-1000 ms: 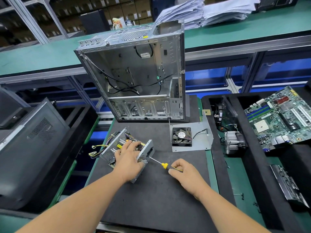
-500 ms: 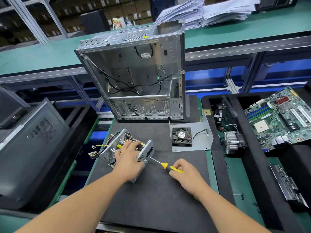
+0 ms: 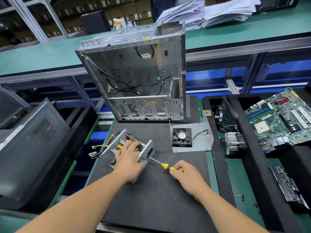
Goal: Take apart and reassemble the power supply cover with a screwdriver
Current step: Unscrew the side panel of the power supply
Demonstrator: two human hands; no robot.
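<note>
Two hands | left hand (image 3: 128, 158) steadies power supply (image 3: 117, 148) | right hand (image 3: 188, 174) grips screwdriver (image 3: 164, 166)

Electronics assembly or repair workshop; green-topped table (image 3: 50, 54) lines on aluminium frames; gutted computer case (image 3: 138, 78); bare motherboard (image 3: 279, 118) in foam tray; stacked cartons (image 3: 117, 7) behind.

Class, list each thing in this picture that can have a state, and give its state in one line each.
Power supply: open, innards showing, on the mat.
Screwdriver: tip at the supply's end plate.
Left hand: resting on the supply, fingers straight.
Right hand: gripping the screwdriver's handle.
Computer case: upright, side open, gutted.
Fan: loose, on a metal plate.
</note>
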